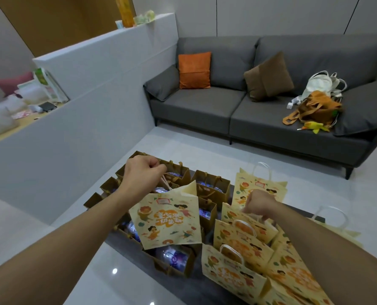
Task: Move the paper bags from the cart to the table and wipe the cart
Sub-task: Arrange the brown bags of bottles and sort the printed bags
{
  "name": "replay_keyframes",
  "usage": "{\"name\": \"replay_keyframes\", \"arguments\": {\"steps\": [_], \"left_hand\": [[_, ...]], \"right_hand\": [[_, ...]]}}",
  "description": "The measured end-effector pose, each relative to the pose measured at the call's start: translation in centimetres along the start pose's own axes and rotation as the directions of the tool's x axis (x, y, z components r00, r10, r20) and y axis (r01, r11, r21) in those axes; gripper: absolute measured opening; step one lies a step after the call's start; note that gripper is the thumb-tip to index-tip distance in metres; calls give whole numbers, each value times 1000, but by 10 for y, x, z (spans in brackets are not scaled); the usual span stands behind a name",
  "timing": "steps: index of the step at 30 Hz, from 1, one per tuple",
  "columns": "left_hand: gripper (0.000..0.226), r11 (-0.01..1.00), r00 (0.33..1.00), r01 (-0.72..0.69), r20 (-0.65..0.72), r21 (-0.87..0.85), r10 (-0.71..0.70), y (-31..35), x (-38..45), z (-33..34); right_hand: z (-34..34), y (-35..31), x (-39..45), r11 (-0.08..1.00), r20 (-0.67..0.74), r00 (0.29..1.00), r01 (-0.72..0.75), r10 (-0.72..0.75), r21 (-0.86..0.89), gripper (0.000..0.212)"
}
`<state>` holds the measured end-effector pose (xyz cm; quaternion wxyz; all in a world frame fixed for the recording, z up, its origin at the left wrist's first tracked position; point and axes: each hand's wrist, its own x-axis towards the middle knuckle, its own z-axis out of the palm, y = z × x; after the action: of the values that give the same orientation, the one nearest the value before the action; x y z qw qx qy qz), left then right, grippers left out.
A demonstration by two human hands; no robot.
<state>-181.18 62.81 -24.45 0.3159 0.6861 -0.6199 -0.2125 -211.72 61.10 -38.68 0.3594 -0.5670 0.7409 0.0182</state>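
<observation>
Holding: left hand [142, 172], grip closed on the white handles of 1 cream printed paper bag [166, 219], lifted above brown gift bags [212, 186].
Right hand [260, 202]: grip pinching a handle among cream bags [238, 269] standing in rows.
Surface: dark desk [125, 249] under all bags.
Background: grey sofa [260, 119].

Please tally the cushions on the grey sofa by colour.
Orange cushion: 1
Brown cushion: 1
Total: 2
</observation>
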Motion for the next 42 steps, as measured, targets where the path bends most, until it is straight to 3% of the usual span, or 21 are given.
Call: {"name": "replay_keyframes", "arguments": {"steps": [6, 11, 16, 25, 33, 42], "left_hand": [[30, 999, 999, 32, -28, -4, -32, 0, 10, 4], [29, 1000, 1000, 14, -5, -10, -14, -5, 31, 3], [33, 997, 998, -42, 48, -57, 45, 6, 58, 2], [35, 960, 948, -234, 184, -155, 261, 53, 113, 10], [25, 920, 864, -296, 338, -258, 373, 100, 136, 39], [25, 906, 822, -306, 400, -292, 406, 145, 143, 92]], "right_hand": [[13, 9, 5, 989, -26, 1000, 4, -8, -148, 17], [6, -5, 2, 979, -128, 990, -32, 59, 203, 28], [-36, -29, -16, 969, -364, 928, 17, 76, 245, 34], [-129, -83, -84, 976, -743, 657, 49, 128, 212, 38], [-186, -107, -139, 967, -895, 405, 87, 187, 241, 37], [-222, -76, -160, 966, -935, 311, 133, 172, 222, 36]]}}
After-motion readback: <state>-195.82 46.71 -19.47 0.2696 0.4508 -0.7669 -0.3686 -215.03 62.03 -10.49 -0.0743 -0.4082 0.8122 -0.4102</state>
